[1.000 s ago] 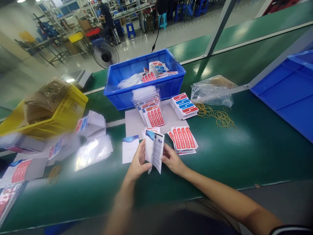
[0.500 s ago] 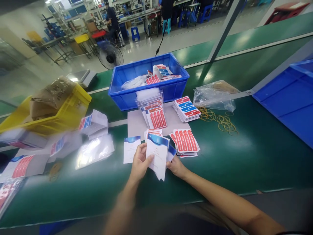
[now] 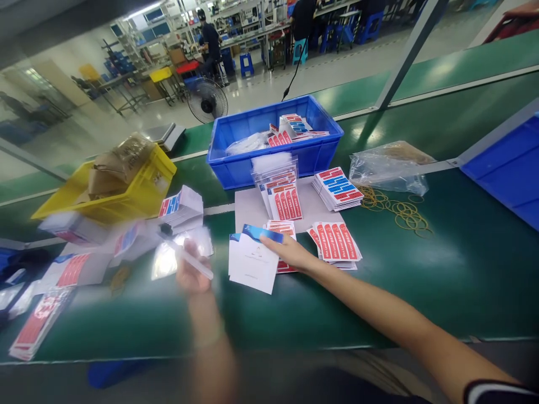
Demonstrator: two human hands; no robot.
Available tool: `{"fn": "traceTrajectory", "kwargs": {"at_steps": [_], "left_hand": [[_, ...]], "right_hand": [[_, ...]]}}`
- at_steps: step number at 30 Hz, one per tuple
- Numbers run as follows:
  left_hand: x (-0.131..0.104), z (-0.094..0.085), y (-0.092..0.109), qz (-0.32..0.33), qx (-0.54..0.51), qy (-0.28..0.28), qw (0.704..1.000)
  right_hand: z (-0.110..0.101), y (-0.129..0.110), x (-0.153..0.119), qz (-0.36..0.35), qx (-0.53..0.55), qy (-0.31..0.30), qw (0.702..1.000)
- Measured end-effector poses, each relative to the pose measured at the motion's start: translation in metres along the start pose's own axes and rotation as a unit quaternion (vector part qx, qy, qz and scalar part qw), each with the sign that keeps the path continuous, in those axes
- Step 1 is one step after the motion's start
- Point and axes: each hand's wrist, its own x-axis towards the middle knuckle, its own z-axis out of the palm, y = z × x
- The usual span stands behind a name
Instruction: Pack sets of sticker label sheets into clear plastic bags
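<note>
My right hand [image 3: 286, 249] is closed on the blue top edge of a white booklet [image 3: 255, 264], thumb on its face. This booklet overlaps another white booklet [image 3: 233, 255] lying on the green table. To the left, my left hand [image 3: 194, 269] is smeared by motion. Across it runs a thin white piece with a dark end, seen nearly edge-on; it looks like a booklet [image 3: 196, 262]. Behind that hand lie clear plastic bags [image 3: 164, 261]. Red label cards [image 3: 337, 241] are stacked right of my right hand, with more partly hidden under it.
Red-and-blue cards [image 3: 338, 188] and filled clear bags [image 3: 284, 193] sit before a blue bin [image 3: 275, 163]. Rubber bands [image 3: 406, 216] lie at right beside a plastic bag [image 3: 389, 168]. A yellow bin [image 3: 113, 207] and card stacks [image 3: 185, 207] stand at left.
My hands have parted: the left has swung left toward the clear bags. The right has moved left with a booklet, now over the one on the table. The whole view has shifted.
</note>
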Motion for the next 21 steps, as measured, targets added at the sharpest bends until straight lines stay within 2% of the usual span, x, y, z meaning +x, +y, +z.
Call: {"fn": "traceTrajectory", "kwargs": {"at_steps": [3, 5, 7, 10, 13, 15, 17, 21], "left_hand": [[0.005, -0.008, 0.015, 0.018, -0.023, -0.011, 1.0], [0.002, -0.004, 0.015, 0.015, -0.007, -0.015, 1.0], [-0.004, 0.004, 0.011, 0.009, 0.008, -0.02, 1.0], [-0.013, 0.016, 0.004, 0.013, 0.027, -0.034, 0.999], [-0.02, 0.022, -0.003, 0.019, 0.056, -0.04, 0.997], [-0.023, 0.024, -0.008, 0.025, 0.074, -0.027, 0.997], [-0.025, 0.028, -0.013, 0.014, 0.082, -0.004, 0.997], [-0.026, 0.033, -0.023, -0.071, 0.073, 0.022, 0.995]], "right_hand": [[0.004, -0.01, 0.031, -0.037, -0.118, 0.004, 0.992], [0.0, -0.008, 0.035, -0.066, -0.196, 0.025, 0.978], [-0.008, -0.004, 0.024, -0.091, -0.261, 0.019, 0.961], [-0.023, 0.003, -0.011, -0.107, -0.34, -0.032, 0.934], [-0.032, 0.012, -0.041, -0.105, -0.47, -0.081, 0.873], [-0.033, 0.019, -0.051, -0.099, -0.534, -0.096, 0.834], [-0.032, 0.026, -0.054, -0.103, -0.537, -0.093, 0.832], [-0.032, 0.032, -0.052, -0.13, -0.497, -0.079, 0.854]]}}
